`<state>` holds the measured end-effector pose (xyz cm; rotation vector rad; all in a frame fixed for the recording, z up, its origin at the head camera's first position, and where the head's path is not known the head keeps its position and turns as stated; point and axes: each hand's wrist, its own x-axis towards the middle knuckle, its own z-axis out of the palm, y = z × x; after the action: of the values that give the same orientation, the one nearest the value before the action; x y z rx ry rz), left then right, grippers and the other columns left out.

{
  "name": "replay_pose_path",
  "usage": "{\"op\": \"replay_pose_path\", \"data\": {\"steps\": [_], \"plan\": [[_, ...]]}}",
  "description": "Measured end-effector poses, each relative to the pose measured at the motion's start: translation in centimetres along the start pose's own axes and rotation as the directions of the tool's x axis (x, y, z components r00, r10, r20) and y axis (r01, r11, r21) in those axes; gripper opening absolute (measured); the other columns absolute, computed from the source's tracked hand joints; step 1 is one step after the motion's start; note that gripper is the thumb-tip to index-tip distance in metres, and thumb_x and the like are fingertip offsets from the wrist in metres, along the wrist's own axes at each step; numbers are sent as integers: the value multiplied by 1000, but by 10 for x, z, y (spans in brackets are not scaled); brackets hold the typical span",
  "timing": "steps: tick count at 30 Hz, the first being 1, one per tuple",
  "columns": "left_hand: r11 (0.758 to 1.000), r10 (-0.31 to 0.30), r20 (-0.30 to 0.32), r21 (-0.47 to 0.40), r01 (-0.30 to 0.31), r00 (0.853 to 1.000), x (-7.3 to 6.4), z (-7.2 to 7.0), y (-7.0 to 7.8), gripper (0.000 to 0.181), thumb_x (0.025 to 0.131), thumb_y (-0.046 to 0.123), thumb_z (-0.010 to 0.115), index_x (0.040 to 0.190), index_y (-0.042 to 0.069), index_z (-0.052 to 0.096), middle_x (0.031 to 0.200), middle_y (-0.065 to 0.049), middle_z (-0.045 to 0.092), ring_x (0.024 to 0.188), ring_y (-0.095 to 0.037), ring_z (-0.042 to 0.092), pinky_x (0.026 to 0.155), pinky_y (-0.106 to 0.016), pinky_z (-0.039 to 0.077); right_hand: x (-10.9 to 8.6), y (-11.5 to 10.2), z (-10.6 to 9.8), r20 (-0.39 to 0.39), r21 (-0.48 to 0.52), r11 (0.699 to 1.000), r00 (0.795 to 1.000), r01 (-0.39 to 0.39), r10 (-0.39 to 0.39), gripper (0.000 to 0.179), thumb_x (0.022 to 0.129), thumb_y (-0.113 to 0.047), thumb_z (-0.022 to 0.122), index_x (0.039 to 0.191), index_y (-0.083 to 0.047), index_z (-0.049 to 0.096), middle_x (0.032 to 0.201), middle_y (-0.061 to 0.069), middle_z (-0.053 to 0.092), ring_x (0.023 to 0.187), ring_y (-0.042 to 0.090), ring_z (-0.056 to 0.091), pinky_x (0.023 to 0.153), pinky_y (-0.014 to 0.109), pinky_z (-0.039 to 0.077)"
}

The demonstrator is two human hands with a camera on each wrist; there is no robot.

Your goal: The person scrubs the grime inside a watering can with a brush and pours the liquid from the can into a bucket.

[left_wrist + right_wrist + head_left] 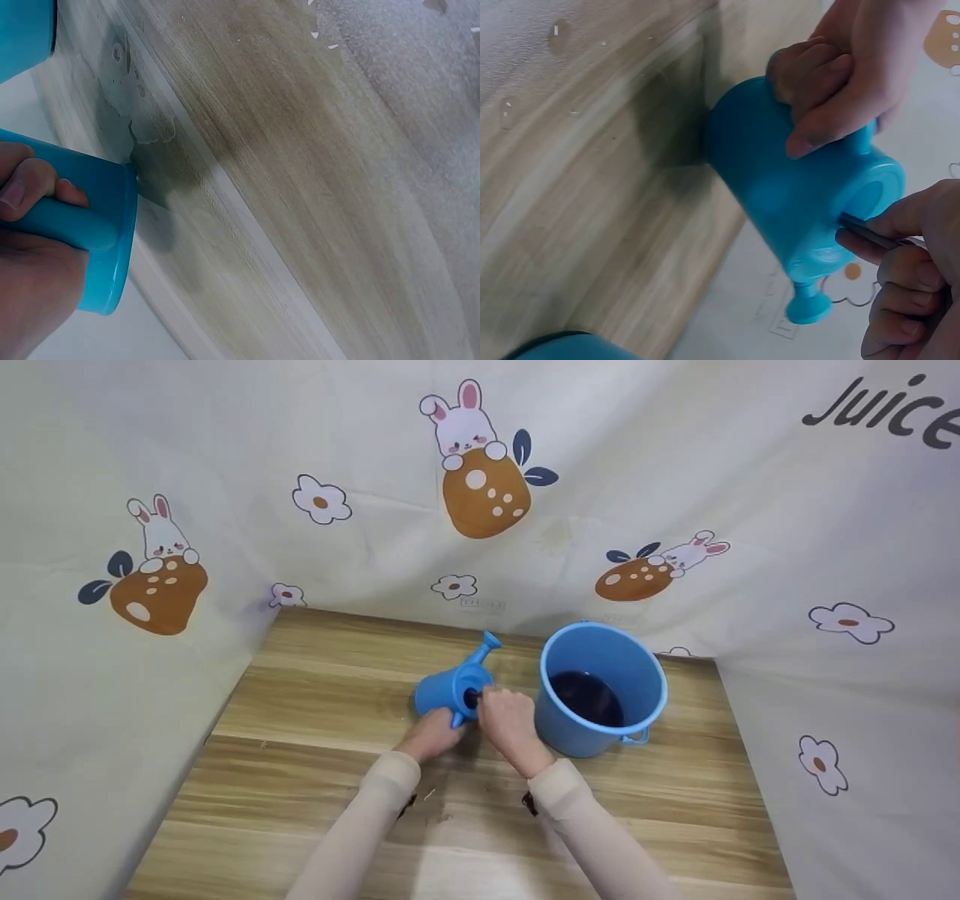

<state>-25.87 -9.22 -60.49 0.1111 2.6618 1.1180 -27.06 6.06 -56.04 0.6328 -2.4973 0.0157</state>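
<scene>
A small blue watering can [435, 690] with a short spout and rose is tilted just above the wooden table. My left hand [433, 733] grips its handle [75, 223], fingers wrapped round it, as the left wrist view shows. At the can's mouth, my right hand [510, 724] pinches a thin dark stick-like handle [876, 237]. Its tip reaches into the opening, and the far end is hidden inside the can. The other fingers of the right hand are curled in the right wrist view.
To the right of the can stands a blue bucket [574, 739] holding dark liquid [589, 699]. Water drops [559, 34] and wet patches [154, 124] lie on the wooden table [315, 705]. A pale printed curtain [360, 562] hangs round the table's back and sides.
</scene>
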Motion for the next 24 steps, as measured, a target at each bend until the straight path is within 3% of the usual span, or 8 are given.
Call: {"op": "replay_pose_path", "data": {"steps": [10, 19, 24], "plan": [[998, 57, -31, 36, -56, 998, 0, 0, 0, 37, 92, 17, 55, 61, 20, 33, 57, 7, 33, 55, -12, 38, 55, -26, 34, 1, 0, 1, 60, 33, 997, 996, -66, 64, 28, 86, -32, 72, 72, -12, 59, 60, 7, 61, 49, 27, 60, 43, 38, 47], [999, 25, -31, 41, -24, 999, -2, -4, 1, 35, 92, 20, 56, 63, 20, 37, 60, 6, 37, 58, -13, 44, 58, -29, 39, 7, 1, -3, 190, 90, 988, 976, -122, 103, 37, 90, -36, 67, 63, -13, 60, 59, 8, 62, 51, 29, 60, 47, 41, 48], [998, 24, -28, 50, -22, 999, 0, -1, 2, 32, 93, 18, 56, 65, 19, 40, 63, 4, 41, 62, -15, 46, 61, -30, 41, 11, -2, -10, 241, 101, 985, 964, -143, 116, 44, 89, -32, 66, 54, -15, 45, 53, 4, 51, 46, 24, 52, 43, 38, 41]]}}
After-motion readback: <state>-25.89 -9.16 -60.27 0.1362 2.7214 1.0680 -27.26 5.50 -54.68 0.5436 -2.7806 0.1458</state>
